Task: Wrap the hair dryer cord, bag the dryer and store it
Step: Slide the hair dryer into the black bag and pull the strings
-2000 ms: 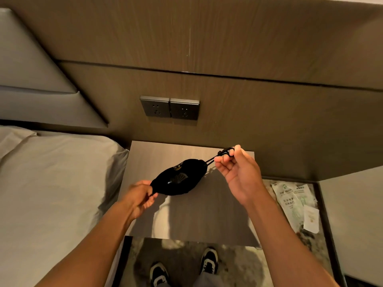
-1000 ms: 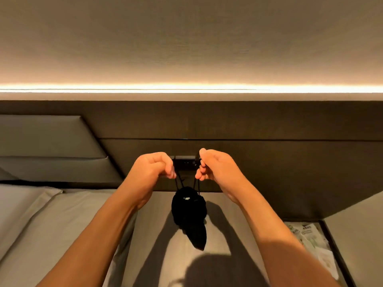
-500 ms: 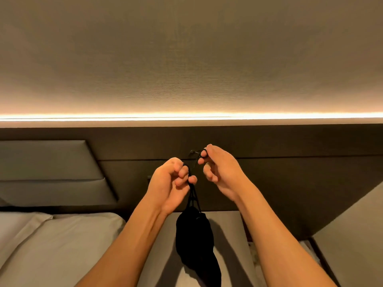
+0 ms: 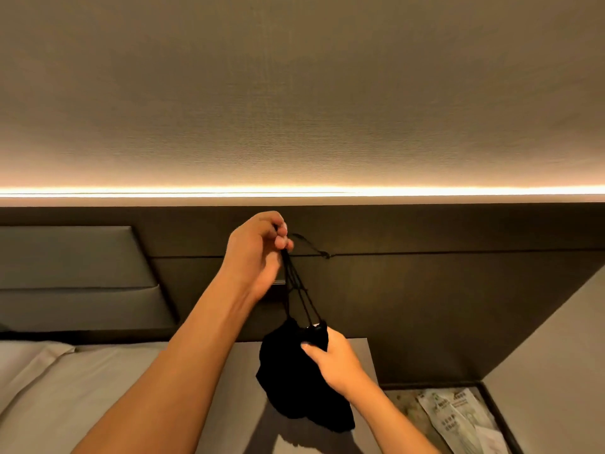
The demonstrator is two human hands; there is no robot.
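A black drawstring bag (image 4: 294, 381) hangs in the air above the bedside table (image 4: 239, 388). Its black cords (image 4: 296, 290) run up from the gathered neck to my left hand (image 4: 258, 253), which is raised and closed around them. A loose cord end sticks out to the right of that hand. My right hand (image 4: 334, 362) is lower, pinching the bag at its neck. The hair dryer itself is hidden; I cannot tell from here what the bag holds.
A bed with pale sheets (image 4: 65, 388) lies at the left, with a padded headboard (image 4: 75, 276) behind it. A dark wood wall panel (image 4: 425, 306) backs the table. White printed packets (image 4: 458, 417) lie on the floor at lower right. A light strip (image 4: 294, 191) glows above.
My right hand let go of the cords and dropped to grip the bag's neck. My left hand rose higher with the cords. The bag now hangs lower and more to the right.
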